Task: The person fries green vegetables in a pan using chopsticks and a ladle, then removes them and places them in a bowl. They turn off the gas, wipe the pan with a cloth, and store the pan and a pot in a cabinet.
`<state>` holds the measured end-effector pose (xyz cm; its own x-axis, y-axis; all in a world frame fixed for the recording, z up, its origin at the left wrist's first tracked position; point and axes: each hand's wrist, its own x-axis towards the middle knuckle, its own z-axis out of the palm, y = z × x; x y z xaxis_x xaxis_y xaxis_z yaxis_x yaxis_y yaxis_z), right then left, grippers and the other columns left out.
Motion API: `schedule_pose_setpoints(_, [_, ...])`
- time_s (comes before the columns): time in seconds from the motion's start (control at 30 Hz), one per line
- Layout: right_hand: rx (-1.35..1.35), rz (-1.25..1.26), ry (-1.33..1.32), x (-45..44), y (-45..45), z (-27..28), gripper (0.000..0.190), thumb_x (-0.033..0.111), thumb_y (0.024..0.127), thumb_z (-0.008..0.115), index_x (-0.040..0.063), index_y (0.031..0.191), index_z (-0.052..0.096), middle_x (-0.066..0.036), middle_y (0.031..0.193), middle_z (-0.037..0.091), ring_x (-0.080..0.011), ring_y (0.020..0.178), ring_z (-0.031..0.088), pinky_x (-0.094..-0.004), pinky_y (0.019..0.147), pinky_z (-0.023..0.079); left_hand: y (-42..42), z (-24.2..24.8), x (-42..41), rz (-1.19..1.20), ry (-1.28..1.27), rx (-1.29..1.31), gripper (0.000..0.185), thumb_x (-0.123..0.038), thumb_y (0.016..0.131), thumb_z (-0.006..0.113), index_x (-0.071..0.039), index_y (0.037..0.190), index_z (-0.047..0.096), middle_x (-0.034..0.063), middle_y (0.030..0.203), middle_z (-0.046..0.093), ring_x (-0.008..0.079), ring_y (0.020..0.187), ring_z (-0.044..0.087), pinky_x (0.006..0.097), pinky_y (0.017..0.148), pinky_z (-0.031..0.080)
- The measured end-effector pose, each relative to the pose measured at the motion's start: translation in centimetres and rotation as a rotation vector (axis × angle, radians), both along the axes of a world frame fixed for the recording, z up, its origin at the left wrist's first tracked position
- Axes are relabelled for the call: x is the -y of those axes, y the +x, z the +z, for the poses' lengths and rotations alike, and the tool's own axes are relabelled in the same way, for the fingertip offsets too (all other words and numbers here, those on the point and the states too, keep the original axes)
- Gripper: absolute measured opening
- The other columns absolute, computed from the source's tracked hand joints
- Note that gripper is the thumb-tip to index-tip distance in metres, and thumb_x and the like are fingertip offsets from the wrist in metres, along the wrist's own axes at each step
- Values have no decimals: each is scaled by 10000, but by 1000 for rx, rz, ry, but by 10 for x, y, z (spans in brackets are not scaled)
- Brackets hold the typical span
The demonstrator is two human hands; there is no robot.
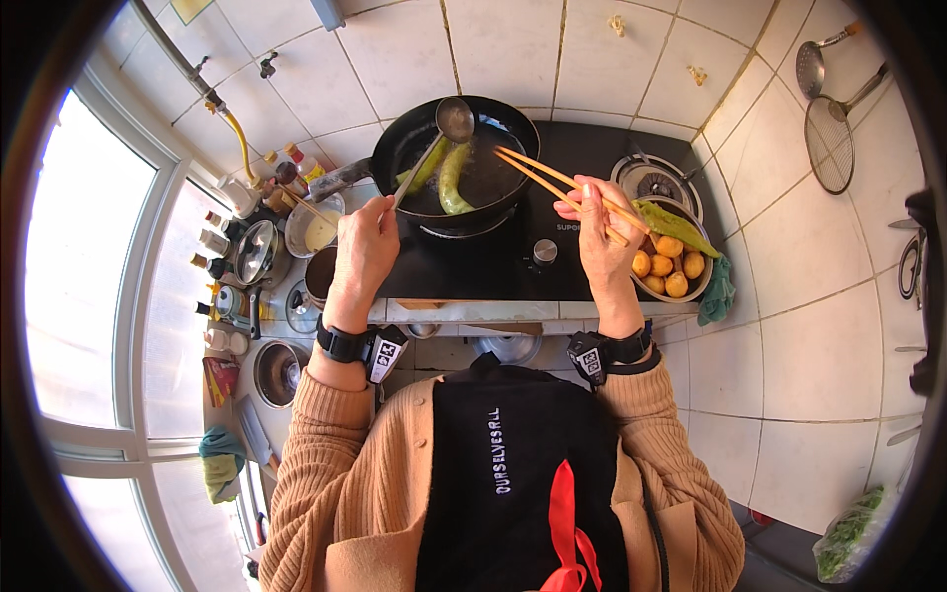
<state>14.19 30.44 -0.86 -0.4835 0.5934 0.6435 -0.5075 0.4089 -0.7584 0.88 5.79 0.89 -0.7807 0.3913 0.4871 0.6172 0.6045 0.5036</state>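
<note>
My left hand (368, 240) grips the handle of a metal ladle (455, 120), whose bowl hangs over the far side of a black wok (510, 200). Two long green peppers (453, 181) lie in the wok in what looks like hot oil. A pair of wooden chopsticks (544, 172) is held in my right hand (601, 222), their tips over the wok's right part and holding nothing. Just right of that hand, a bowl (695, 288) holds several round golden fried pieces (661, 265) and a long cooked green pepper (677, 226) across its far rim.
The wok sits on a black gas cooktop (473, 270) with a control knob (545, 251). A second burner (657, 183) is behind the bowl. Bottles, a lidded pot (259, 255) and a bowl of pale batter (320, 229) crowd the left. A cleaver (257, 433) lies lower left.
</note>
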Motion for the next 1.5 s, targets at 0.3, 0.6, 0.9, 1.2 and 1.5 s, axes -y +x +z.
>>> schedule_pose_setpoints(0.3, [-5, 16, -31, 2, 2, 1, 153, 13, 952, 562, -100, 937, 663, -134, 835, 656, -200, 663, 703, -253, 577, 589, -2, -3, 2, -7, 6, -3, 171, -85, 874, 601, 8, 987, 690, 252, 783, 648, 382, 715, 663, 385, 624, 505])
schedule_pose_setpoints(0.6, [15, -17, -34, 0, 4, -3, 160, 7, 955, 548, -108, 943, 659, -143, 849, 662, -211, 660, 703, -254, 579, 591, -10, -11, 7, 96, 160, 167, 250, -100, 895, 609, -25, 1122, 684, 91, 652, 651, 109, 577, 593, 270, 571, 467])
schedule_pose_setpoints(0.9, [71, 16, -7, 9, 2, -3, 157, 12, 956, 550, -102, 949, 659, -146, 860, 662, -209, 671, 704, -251, 592, 590, -4, -2, 18, 94, 230, 208, 247, -112, 883, 624, -24, 1108, 678, 145, 678, 660, 202, 586, 632, 321, 588, 490])
schedule_pose_setpoints(1.2, [92, 79, 80, 19, -5, 10, 127, 14, 948, 570, -81, 971, 652, -134, 827, 663, -198, 691, 706, -249, 612, 574, 2, -6, 15, 48, 184, 176, 217, -111, 888, 616, -44, 1085, 678, 205, 708, 654, 303, 601, 648, 351, 587, 502])
schedule_pose_setpoints(1.5, [292, 271, 450, 27, -22, 43, 84, 49, 908, 625, -14, 945, 666, -121, 819, 670, -245, 652, 668, -292, 568, 502, 16, 9, 42, 83, 263, 204, 281, -74, 898, 600, -56, 1169, 674, 37, 641, 624, 80, 590, 555, 241, 585, 449])
